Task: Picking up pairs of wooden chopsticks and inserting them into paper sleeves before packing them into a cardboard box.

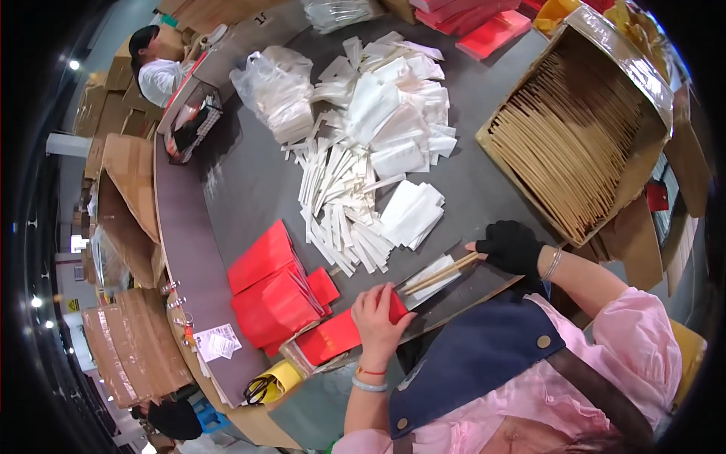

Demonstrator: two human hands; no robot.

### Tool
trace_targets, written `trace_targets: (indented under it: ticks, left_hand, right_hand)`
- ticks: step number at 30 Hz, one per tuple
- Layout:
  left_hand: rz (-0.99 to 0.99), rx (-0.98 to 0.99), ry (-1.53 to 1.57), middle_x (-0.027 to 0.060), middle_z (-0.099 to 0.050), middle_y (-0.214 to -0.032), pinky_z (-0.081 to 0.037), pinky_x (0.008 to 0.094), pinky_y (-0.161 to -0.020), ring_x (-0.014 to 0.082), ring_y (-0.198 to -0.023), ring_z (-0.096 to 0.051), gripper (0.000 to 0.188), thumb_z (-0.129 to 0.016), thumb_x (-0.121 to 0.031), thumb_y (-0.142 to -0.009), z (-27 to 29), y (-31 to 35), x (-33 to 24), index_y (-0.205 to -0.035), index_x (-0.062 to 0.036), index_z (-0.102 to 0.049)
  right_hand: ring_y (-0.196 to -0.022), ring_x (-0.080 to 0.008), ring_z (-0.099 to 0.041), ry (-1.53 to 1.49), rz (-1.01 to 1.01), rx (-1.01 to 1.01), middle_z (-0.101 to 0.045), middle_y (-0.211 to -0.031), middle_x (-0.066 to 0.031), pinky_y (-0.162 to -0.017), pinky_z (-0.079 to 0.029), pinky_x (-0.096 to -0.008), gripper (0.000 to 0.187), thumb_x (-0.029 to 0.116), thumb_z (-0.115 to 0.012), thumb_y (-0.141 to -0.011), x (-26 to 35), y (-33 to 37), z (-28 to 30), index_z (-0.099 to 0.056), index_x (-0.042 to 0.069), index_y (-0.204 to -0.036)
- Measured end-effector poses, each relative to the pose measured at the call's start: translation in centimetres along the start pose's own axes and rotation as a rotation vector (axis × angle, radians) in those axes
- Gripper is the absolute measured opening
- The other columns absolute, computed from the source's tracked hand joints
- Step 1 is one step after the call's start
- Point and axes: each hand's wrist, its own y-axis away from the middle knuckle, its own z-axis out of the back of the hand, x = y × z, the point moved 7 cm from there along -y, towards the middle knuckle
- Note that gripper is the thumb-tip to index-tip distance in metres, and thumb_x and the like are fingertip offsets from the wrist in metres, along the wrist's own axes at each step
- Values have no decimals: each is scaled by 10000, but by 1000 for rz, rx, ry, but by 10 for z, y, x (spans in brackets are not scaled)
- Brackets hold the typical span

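Observation:
My bare left hand (376, 321) presses on a long red paper sleeve (329, 337), its fingers curled over the right end. My right hand (508, 247), in a black fingerless glove, pinches the right ends of a pair of wooden chopsticks (446, 274). Their left ends point toward the red sleeve. Under the chopsticks lies a white paper strip (429, 284), on what looks like clear plastic film. Just beyond my left hand is a stack of red sleeves (276, 299). Farther off, a loose heap of white packets (389, 106) and narrow white strips (340, 204) covers the table.
A cardboard box (503, 178) full of wooden sticks stands to the right. Red packs (491, 34) and a plastic bag of white packets (276, 94) lie at the back. A wire basket (195, 121) stands at the left edge, near a seated person (159, 72). Yellow-handled scissors (265, 384) lie nearby.

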Motion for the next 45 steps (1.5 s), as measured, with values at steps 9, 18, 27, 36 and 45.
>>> trace_targets:
  ticks: [9, 18, 27, 36, 45]
  left_hand:
    - [-64, 45, -6, 87, -545, -1220, -379, 437, -955, 321, -1121, -474, 691, -840, -201, -612, -17, -13, -19, -1232, -46, -576]
    - [-213, 267, -58, 124, -531, -1116, -436, 448, -836, 327, -1039, -502, 485, -752, -139, -637, -16, -37, -36, -1104, -145, -620]
    - [-117, -41, -435, 186, -545, -1178, -436, 466, -910, 373, -1104, -512, 333, -753, -41, -604, 87, -48, 49, -923, -66, -660]
    - [473, -114, -42, 193, -453, -1372, -216, 533, -1103, 373, -1307, -354, 859, -834, -432, -662, -15, 13, 44, -1323, 5, -502]
    - [448, -53, 98, 182, -456, -1377, -200, 509, -1115, 345, -1313, -371, 884, -839, -409, -662, -17, 10, 44, -1344, 12, -467]
  right_hand:
    - [-745, -327, -592, -327, -101, -346, -597, -765, -124, -655, -475, -402, 99, 145, -711, -748, -3, -14, -29, -644, 75, -770]
    - [-1000, -256, -597, 43, 164, -166, -634, -1011, -64, -900, -428, -425, 627, 446, -818, -618, 66, -39, 1, -627, 139, -1130]
    - [-1020, -274, -553, 89, -91, -200, -593, -1025, -73, -951, -371, -437, 640, 467, -798, -592, 38, -21, 61, -612, 99, -1082]
    - [-975, -271, -568, 160, -7, -93, -595, -1006, -73, -949, -362, -444, 609, 445, -806, -591, 57, -26, 50, -603, 92, -1044]
    - [-1095, -345, -522, -99, 171, 163, -568, -1161, -174, -995, -329, -488, 673, 562, -674, -735, 102, -58, -43, -594, 35, -1147]
